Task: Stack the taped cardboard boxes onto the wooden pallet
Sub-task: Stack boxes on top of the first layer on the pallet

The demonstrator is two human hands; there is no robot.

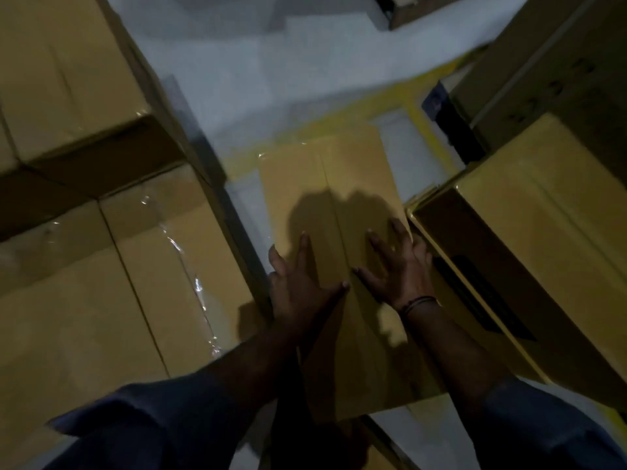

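A taped cardboard box (325, 184) stands in the middle, its top facing me, with a tape seam down its centre. My left hand (298, 279) lies flat on the box top near its left edge, fingers spread. My right hand (400, 266) rests flat on the top near the right edge, fingers spread too, a dark band at its wrist. Neither hand grips anything. No wooden pallet can be made out; the frame is dim and blurred.
Stacked taped boxes (112, 283) fill the left side, with more boxes (61, 79) behind them. Another box (529, 245) presses close on the right, and more cartons (543, 62) rise beyond it. Grey floor with yellow lines (400, 93) runs between the stacks.
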